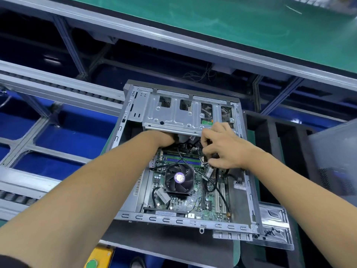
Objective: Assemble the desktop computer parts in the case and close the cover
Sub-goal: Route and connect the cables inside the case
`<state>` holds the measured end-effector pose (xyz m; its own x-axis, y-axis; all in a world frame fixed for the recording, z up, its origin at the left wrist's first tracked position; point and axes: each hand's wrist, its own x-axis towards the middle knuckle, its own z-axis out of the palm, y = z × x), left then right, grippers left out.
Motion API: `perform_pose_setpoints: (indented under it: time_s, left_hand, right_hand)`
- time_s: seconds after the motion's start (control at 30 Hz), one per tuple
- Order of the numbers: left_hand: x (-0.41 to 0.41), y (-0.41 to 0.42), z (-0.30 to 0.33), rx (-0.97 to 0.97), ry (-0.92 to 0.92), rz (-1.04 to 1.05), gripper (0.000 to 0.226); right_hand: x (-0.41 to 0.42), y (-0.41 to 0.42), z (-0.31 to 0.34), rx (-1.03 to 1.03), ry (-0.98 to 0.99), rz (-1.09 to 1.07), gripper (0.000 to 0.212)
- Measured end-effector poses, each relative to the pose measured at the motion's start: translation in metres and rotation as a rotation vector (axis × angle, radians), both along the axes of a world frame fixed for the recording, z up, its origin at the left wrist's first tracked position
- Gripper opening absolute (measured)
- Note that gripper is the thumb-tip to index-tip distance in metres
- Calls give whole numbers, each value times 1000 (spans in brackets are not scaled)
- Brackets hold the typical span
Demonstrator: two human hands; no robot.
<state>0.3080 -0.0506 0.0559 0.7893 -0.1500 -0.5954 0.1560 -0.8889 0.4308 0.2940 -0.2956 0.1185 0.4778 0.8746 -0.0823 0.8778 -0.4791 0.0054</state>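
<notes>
An open grey computer case (123, 216) lies flat in the middle of the view. Inside it sit a green motherboard (195, 202), a black CPU fan (179, 178) and blue memory sticks (181, 160). A metal drive cage (173, 115) spans the far end of the case. My left hand (164, 139) reaches in under the cage's near edge; its fingers are hidden. My right hand (222, 146) hovers over the board's far right part, fingers curled and pinching a black cable connector (213, 156). Black cables (216, 186) run across the board.
A grey side cover (334, 161) leans at the right. Black foam trays (270, 132) lie beside the case. A clear plastic tray (276, 227) sits by the case's near right corner. A green-matted bench (212, 20) runs across the top, conveyor rails (58, 88) at left.
</notes>
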Motion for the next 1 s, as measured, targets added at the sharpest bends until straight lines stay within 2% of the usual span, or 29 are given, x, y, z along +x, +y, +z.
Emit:
perform_pose_setpoints:
  time_s: [0.07, 0.13, 0.2, 0.27, 0.37, 0.43, 0.6, 0.77, 1.0]
  left_hand:
    - [3, -3, -2, 3, -41, -23, 57]
    - [4, -5, -5, -82, -84, -31, 62]
    - [5, -6, -6, -123, -48, 11, 57]
    - [8, -9, -8, -71, -46, 45, 50]
    - [5, -13, -1, 108, -178, 69, 49]
    - [5, -15, 0, 109, -201, 54, 48]
    - [9, -22, -5, -64, -74, -7, 36]
    - [11, -27, -8, 68, -155, -112, 35]
    - [13, -33, -10, -184, -205, 40, 21]
  right_hand:
    - [0, 0, -1, 13, 20, -14, 27]
    - [0, 0, -2, 31, 31, -18, 26]
    - [0, 1, -1, 56, 45, -26, 24]
    - [0, 2, 0, 82, 50, -39, 23]
    - [0, 2, 0, 115, 72, -71, 26]
    - [0, 2, 0, 99, 78, -75, 30]
    - [-5, 3, 2, -12, 40, -18, 17]
    - [-11, 9, 0, -256, 22, 122, 23]
    - [-31, 18, -14, -229, 33, 78, 28]
